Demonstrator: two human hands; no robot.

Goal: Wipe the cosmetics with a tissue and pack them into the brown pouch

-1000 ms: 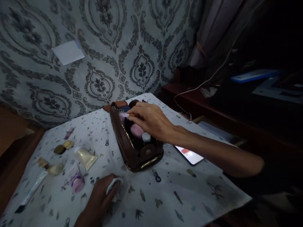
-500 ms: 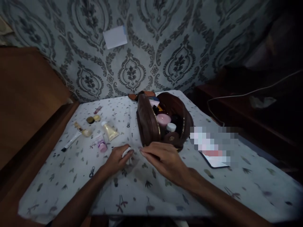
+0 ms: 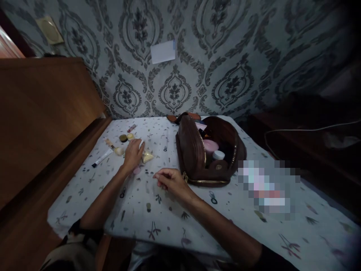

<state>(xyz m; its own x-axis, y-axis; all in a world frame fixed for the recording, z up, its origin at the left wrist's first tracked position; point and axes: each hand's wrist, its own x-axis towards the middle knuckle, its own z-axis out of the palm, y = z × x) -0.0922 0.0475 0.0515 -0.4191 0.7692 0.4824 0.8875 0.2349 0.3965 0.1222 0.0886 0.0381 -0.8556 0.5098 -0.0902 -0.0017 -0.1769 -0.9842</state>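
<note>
My left hand (image 3: 133,154) is over the small items at the left, its fingers bent down; a bit of white shows by the fingertips, and I cannot tell whether it is held. Partly behind that hand lies a pale yellow squeeze tube (image 3: 147,157). Below its wrist a pink cap (image 3: 137,171) peeks out. My right hand (image 3: 169,181) hovers over the tablecloth with thumb and fingers curled together; anything inside them is hidden. Close to its right stands an unzipped brown bag (image 3: 191,150), holding a pink round container (image 3: 210,145) and a white-capped bottle (image 3: 218,155).
At the left lie a white tube with a black cap (image 3: 102,157), a brush (image 3: 109,143), a dark round pot (image 3: 123,138), a yellowish round pot (image 3: 130,136) and a small pinkish tube (image 3: 131,128). A blurred-out flat object (image 3: 267,188) rests right of the bag.
My left hand has moved up and left from the middle to the items, where before it held a small white thing. My right hand has drawn away from the bag's front, fingers still curled.
</note>
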